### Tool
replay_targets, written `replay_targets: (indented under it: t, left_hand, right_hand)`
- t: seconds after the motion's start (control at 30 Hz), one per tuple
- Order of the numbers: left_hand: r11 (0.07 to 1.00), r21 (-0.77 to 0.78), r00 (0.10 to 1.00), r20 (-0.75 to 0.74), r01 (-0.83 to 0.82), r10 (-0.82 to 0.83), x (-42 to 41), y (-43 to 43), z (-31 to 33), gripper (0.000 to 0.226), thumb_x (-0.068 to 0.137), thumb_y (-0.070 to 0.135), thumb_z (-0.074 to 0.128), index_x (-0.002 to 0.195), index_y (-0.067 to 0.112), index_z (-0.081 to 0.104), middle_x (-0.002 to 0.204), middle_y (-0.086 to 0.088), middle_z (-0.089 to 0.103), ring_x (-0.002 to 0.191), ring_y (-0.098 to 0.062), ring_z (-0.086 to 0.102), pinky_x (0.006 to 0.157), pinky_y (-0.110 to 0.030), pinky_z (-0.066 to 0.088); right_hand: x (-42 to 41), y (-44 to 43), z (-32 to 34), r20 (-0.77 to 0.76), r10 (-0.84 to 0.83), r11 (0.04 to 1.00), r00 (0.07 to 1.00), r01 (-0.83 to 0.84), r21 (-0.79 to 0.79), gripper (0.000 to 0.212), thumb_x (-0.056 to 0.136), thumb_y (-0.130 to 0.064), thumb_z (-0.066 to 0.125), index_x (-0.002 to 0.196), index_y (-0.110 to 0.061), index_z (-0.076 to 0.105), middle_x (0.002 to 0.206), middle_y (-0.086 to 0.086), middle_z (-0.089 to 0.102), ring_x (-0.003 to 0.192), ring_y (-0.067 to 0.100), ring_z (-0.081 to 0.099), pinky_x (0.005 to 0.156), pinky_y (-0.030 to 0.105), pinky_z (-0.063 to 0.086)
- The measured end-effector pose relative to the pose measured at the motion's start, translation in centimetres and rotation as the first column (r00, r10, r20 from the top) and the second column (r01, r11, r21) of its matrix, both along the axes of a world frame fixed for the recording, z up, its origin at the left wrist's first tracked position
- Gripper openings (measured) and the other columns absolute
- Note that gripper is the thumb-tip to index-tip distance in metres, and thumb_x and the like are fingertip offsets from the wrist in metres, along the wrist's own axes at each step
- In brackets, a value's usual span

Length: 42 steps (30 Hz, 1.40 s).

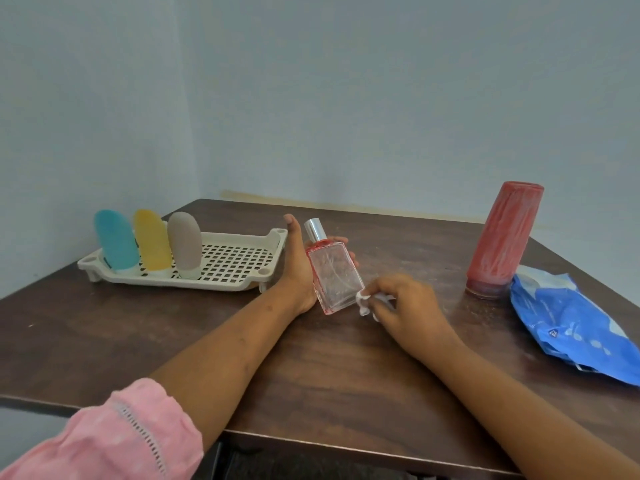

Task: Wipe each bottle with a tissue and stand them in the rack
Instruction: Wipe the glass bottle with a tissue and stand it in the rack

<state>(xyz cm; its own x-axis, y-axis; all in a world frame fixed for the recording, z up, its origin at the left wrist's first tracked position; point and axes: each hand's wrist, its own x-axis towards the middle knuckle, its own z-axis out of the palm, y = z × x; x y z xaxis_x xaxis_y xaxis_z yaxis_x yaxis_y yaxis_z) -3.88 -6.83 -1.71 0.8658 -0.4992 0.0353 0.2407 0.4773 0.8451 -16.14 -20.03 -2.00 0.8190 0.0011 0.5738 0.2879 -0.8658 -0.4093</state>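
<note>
In the middle of the frame the left hand (298, 268) holds a see-through perfume bottle (334, 275) with red edges and a shiny silver cap. The fingers curl round the back of the bottle and the thumb sticks up. The bottle leans a little, with its cap toward the upper left. I cannot tell if its bottom touches the brown bench (311, 375).

Just to the lower right of the bottle, the right hand (405, 306) pinches a small scrunched white tissue (363, 301). The tissue is right against the bottle's lower right corner.

On the left of the frame sits a cream rack (239, 261) with lots of little holes. Three soft bottles stand side by side at its left end: a blue bottle (116, 242), a yellow bottle (152, 242) and a grey bottle (185, 245). They all stand with their caps down.

On the right of the frame a tall red bottle (502, 240) with white smears stands on the bench, well apart from the rack. Just beside it, at the lower right, lies a crinkly blue tissue pack (571, 327).

A pink sleeve (114, 441) shows at the lower left.
</note>
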Motion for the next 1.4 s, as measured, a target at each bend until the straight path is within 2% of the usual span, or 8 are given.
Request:
replay_targets:
  t: [0.07,0.2,0.37,0.67,0.9,1.07,1.23,1.4]
  left_hand:
    - [1.000,0.004,1.000,-0.007,-0.009,0.009,0.1,0.0,0.0,0.106,0.066,0.092,0.018,0.094,0.003,0.068,0.086,-0.022,0.066,0.083,-0.033,0.065,0.091,-0.048,0.050]
    - [1.000,0.000,0.999,-0.013,-0.030,0.030,0.3,-0.2,-0.2,0.105,0.055,0.092,0.029,0.090,0.002,0.070,0.084,-0.023,0.066,0.081,-0.034,0.065,0.094,-0.051,0.048]
    - [0.999,-0.005,0.999,-0.024,-0.039,0.039,0.1,-0.4,0.0,0.104,0.053,0.091,0.031,0.089,0.001,0.068,0.080,-0.021,0.066,0.076,-0.032,0.065,0.092,-0.050,0.050]
    - [1.000,0.028,0.999,0.031,-0.010,0.009,-0.1,-0.1,0.1,0.101,0.074,0.088,0.017,0.094,0.002,0.067,0.084,-0.021,0.065,0.084,-0.033,0.064,0.097,-0.053,0.047]
    - [0.999,0.001,0.999,0.020,-0.032,0.032,-0.3,-0.3,0.2,0.099,0.070,0.088,0.022,0.091,0.001,0.065,0.079,-0.020,0.064,0.074,-0.031,0.064,0.084,-0.044,0.053]
    - [0.999,-0.004,0.999,0.010,-0.039,0.039,-0.2,-0.6,0.1,0.096,0.076,0.086,0.023,0.088,0.002,0.066,0.077,-0.019,0.065,0.077,-0.033,0.063,0.080,-0.042,0.054]
    - [1.000,0.010,1.000,0.028,-0.015,0.014,-0.5,-0.3,0.5,0.096,0.076,0.085,0.020,0.093,0.001,0.064,0.078,-0.019,0.063,0.073,-0.030,0.063,0.081,-0.041,0.053]
    - [0.999,0.036,0.998,0.054,-0.018,0.016,-0.4,-0.2,0.3,0.096,0.077,0.084,0.017,0.093,0.002,0.065,0.083,-0.019,0.064,0.078,-0.030,0.063,0.090,-0.045,0.050]
  right_hand:
    - [0.3,-0.3,-0.1,-0.003,-0.033,0.999,0.999,0.033,-0.024,0.010,0.084,-0.013,0.065,0.090,-0.017,0.072,0.093,-0.001,0.069,0.085,0.009,0.058,0.071,0.008,0.038]
    - [-0.3,1.3,-0.2,0.038,0.100,0.977,0.994,-0.091,-0.190,0.010,0.085,-0.015,0.064,0.092,-0.015,0.072,0.091,-0.002,0.067,0.084,0.014,0.060,0.074,0.024,0.048]
    - [-0.5,2.3,0.1,0.047,0.207,0.884,0.977,-0.166,-0.438,0.028,0.088,-0.024,0.043,0.090,-0.014,0.069,0.090,-0.001,0.066,0.076,0.016,0.061,0.069,0.027,0.051]
    - [1.1,-0.7,0.0,-0.082,-0.101,0.995,0.991,0.102,0.004,0.016,0.090,-0.015,0.058,0.083,-0.015,0.072,0.070,-0.007,0.065,0.066,0.010,0.057,0.061,0.024,0.041]
    - [0.2,1.5,0.1,0.086,0.129,0.943,0.988,-0.096,-0.319,0.020,0.090,-0.014,0.050,0.095,-0.010,0.069,0.092,0.003,0.068,0.083,0.020,0.061,0.077,0.027,0.046]
    - [0.1,2.4,-0.5,0.050,0.255,0.804,0.966,-0.182,-0.566,0.020,0.088,-0.012,0.051,0.102,-0.011,0.066,0.100,0.002,0.062,0.089,0.019,0.057,0.067,0.034,0.055]
    - [0.5,1.4,0.0,0.070,0.082,0.929,0.994,-0.051,-0.368,0.013,0.088,-0.013,0.056,0.090,-0.012,0.068,0.088,0.002,0.068,0.079,0.021,0.062,0.070,0.033,0.051]
    - [1.3,-0.9,0.0,-0.128,-0.133,0.990,0.983,0.126,-0.060,0.016,0.089,-0.012,0.054,0.083,-0.008,0.069,0.077,0.005,0.068,0.069,0.018,0.057,0.058,0.018,0.034]
